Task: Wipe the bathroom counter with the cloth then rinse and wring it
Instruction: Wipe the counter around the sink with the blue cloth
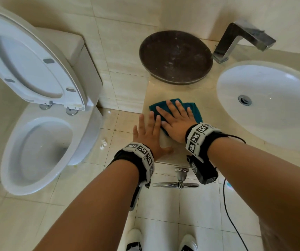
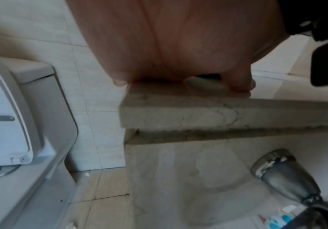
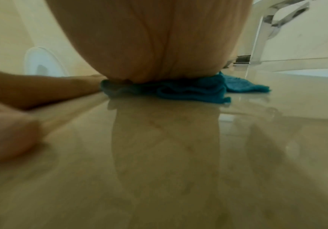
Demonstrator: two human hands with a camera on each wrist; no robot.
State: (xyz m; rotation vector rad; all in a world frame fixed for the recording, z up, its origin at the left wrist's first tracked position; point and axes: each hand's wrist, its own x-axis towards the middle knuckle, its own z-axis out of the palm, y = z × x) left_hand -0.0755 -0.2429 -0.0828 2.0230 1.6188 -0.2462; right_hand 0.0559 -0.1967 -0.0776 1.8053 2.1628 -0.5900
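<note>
A teal cloth (image 1: 193,108) (image 3: 194,90) lies bunched on the beige stone counter (image 1: 207,98), near its left end. My right hand (image 1: 175,120) (image 3: 149,40) presses flat on it with straight, spread fingers. My left hand (image 1: 148,134) (image 2: 169,46) rests flat on the counter's left edge (image 2: 178,114), fingers straight, just beside the cloth. A small white object (image 1: 163,140) (image 2: 204,84) sits between the two hands; what it is I cannot tell. Most of the cloth is hidden under my right palm.
A dark round tray (image 1: 176,57) stands at the back of the counter. The white sink (image 1: 272,105) and chrome faucet (image 1: 241,38) are to the right. A toilet (image 1: 36,145) with raised lid stands left. A chrome bar (image 1: 178,184) juts out below the counter.
</note>
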